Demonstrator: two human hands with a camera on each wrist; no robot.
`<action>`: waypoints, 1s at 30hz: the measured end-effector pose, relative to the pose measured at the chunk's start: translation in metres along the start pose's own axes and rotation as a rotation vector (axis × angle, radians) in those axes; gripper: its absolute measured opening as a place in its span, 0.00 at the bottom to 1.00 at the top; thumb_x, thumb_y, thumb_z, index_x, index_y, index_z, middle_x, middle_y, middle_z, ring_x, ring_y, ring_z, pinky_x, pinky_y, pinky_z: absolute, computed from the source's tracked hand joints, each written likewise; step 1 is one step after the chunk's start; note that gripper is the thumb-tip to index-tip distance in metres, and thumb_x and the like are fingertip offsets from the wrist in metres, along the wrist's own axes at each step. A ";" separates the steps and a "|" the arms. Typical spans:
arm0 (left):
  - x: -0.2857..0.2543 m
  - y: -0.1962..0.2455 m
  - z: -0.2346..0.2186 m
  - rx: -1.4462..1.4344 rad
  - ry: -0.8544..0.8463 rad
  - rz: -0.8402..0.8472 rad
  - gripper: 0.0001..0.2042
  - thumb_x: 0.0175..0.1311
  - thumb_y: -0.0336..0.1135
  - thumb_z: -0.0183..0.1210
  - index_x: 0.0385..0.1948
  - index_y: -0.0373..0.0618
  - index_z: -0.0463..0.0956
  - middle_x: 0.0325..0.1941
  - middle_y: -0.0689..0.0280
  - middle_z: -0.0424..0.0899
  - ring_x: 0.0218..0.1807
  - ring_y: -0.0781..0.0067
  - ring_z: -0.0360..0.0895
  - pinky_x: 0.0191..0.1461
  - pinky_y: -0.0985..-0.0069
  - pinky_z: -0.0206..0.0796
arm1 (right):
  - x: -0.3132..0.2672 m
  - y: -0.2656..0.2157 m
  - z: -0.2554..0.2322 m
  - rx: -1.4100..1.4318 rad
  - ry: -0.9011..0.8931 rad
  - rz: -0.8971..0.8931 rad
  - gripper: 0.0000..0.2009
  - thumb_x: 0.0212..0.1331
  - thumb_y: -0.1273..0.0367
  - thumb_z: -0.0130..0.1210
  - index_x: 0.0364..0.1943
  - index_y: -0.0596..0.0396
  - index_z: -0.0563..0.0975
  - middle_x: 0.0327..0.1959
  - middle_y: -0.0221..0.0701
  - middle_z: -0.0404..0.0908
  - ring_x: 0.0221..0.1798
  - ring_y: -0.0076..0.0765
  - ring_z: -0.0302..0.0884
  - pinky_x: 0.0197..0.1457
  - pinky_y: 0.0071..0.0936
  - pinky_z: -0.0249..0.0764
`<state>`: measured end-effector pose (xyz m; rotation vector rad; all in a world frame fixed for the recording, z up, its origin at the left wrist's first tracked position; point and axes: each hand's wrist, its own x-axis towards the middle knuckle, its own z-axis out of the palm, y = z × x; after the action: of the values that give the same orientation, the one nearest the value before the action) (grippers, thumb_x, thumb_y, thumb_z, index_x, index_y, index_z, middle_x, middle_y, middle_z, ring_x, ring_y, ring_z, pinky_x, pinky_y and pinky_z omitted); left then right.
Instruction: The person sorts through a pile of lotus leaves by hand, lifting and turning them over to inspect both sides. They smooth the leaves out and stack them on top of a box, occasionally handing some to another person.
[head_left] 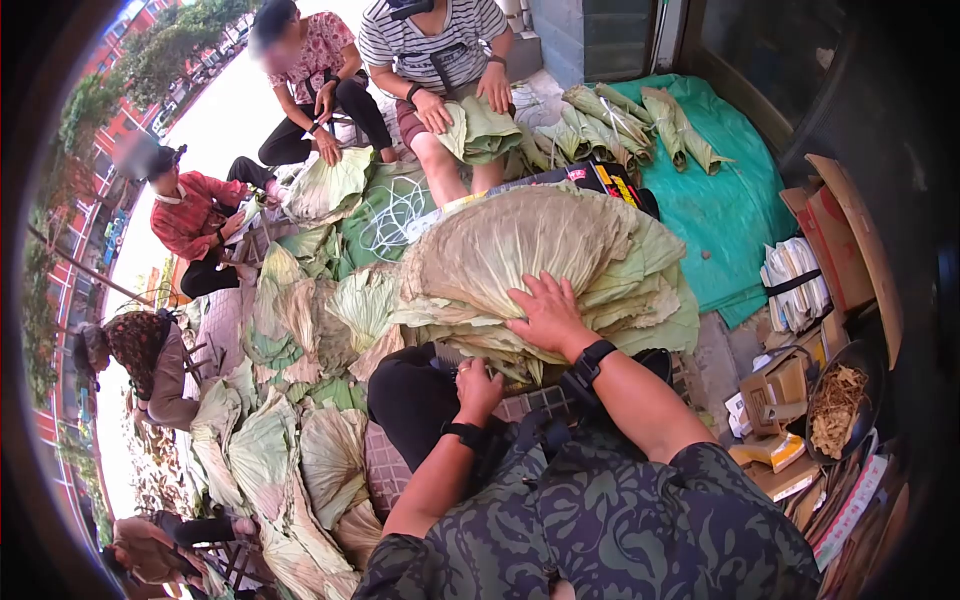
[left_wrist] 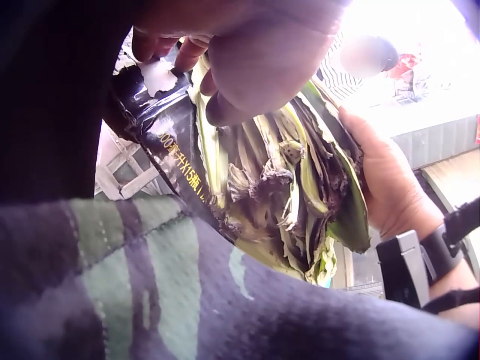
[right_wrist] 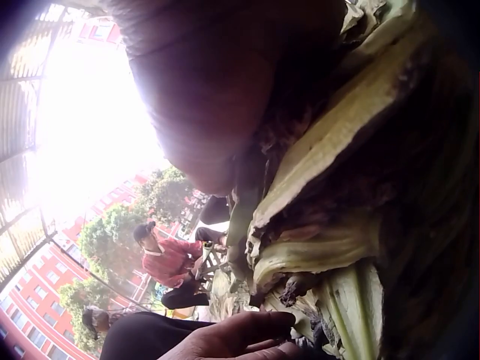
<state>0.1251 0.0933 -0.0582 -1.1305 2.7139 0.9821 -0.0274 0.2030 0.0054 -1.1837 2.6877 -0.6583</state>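
A thick stack of dried lotus leaves [head_left: 520, 245], folded into fans, lies in front of me. My right hand [head_left: 548, 318] rests on the top brown leaf with its fingers spread. Close to the stack's near edge is my left hand [head_left: 478, 388], its fingers loosely bent and nothing seen in its grasp. In the left wrist view, the left hand [left_wrist: 270, 60] hangs over the layered cut ends of the leaves [left_wrist: 289, 172], beside a black printed carton [left_wrist: 176, 142]. The right wrist view shows thick leaf ribs [right_wrist: 322, 150] close up under the right hand [right_wrist: 202, 90].
More lotus leaves [head_left: 330, 460] spread over the paving at left. Rolled leaf bundles [head_left: 600, 125] lie on a green tarp [head_left: 720, 220]. White cord [head_left: 395, 215] sits beyond the stack. Cardboard boxes [head_left: 780, 390] and a dark pan [head_left: 870, 385] stand at right. Several people sit around.
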 end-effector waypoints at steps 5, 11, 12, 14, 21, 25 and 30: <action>0.001 -0.002 0.001 0.014 -0.008 0.031 0.21 0.47 0.38 0.59 0.45 0.43 0.73 0.55 0.51 0.68 0.56 0.49 0.66 0.57 0.61 0.61 | 0.000 0.000 -0.002 0.029 -0.014 0.006 0.26 0.48 0.52 0.54 0.55 0.40 0.69 0.64 0.38 0.59 0.69 0.50 0.46 0.69 0.53 0.38; 0.000 -0.001 -0.001 0.028 -0.031 0.023 0.21 0.47 0.38 0.59 0.46 0.44 0.73 0.56 0.52 0.67 0.57 0.49 0.65 0.58 0.62 0.61 | 0.000 0.000 -0.002 0.037 -0.026 0.009 0.26 0.49 0.52 0.53 0.55 0.40 0.69 0.64 0.38 0.58 0.69 0.50 0.46 0.69 0.52 0.37; 0.000 -0.001 -0.001 0.027 -0.029 0.023 0.21 0.47 0.38 0.59 0.46 0.44 0.73 0.56 0.52 0.67 0.57 0.49 0.65 0.58 0.62 0.61 | 0.000 -0.001 -0.002 0.036 -0.028 0.011 0.26 0.49 0.52 0.53 0.55 0.40 0.69 0.64 0.38 0.58 0.69 0.50 0.46 0.69 0.52 0.37; 0.000 -0.001 0.000 0.031 -0.022 0.025 0.21 0.47 0.38 0.59 0.46 0.44 0.73 0.55 0.52 0.68 0.57 0.49 0.65 0.58 0.62 0.61 | 0.000 -0.002 -0.003 0.035 -0.031 0.011 0.26 0.49 0.52 0.53 0.55 0.40 0.69 0.64 0.38 0.58 0.69 0.50 0.46 0.69 0.52 0.37; 0.002 -0.004 0.002 0.031 -0.015 0.032 0.21 0.47 0.38 0.59 0.45 0.43 0.73 0.55 0.52 0.68 0.56 0.49 0.66 0.58 0.62 0.61 | 0.000 -0.001 -0.002 0.038 -0.022 0.012 0.26 0.49 0.52 0.53 0.55 0.39 0.69 0.64 0.38 0.58 0.69 0.50 0.46 0.69 0.52 0.37; 0.002 -0.006 0.003 0.029 -0.006 0.056 0.21 0.47 0.38 0.59 0.45 0.43 0.73 0.55 0.51 0.68 0.55 0.49 0.66 0.57 0.62 0.61 | -0.001 0.000 0.003 0.006 0.023 -0.010 0.27 0.48 0.52 0.54 0.55 0.39 0.69 0.63 0.37 0.60 0.68 0.51 0.49 0.68 0.53 0.41; 0.001 -0.006 0.003 0.033 0.012 0.077 0.20 0.46 0.38 0.59 0.44 0.44 0.74 0.54 0.51 0.69 0.55 0.49 0.67 0.57 0.62 0.62 | -0.002 0.001 0.003 0.017 0.031 -0.009 0.27 0.48 0.52 0.55 0.55 0.39 0.69 0.63 0.36 0.60 0.68 0.50 0.49 0.68 0.53 0.41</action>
<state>0.1281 0.0908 -0.0640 -1.0375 2.7912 0.9388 -0.0259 0.2036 0.0020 -1.1918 2.6979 -0.7052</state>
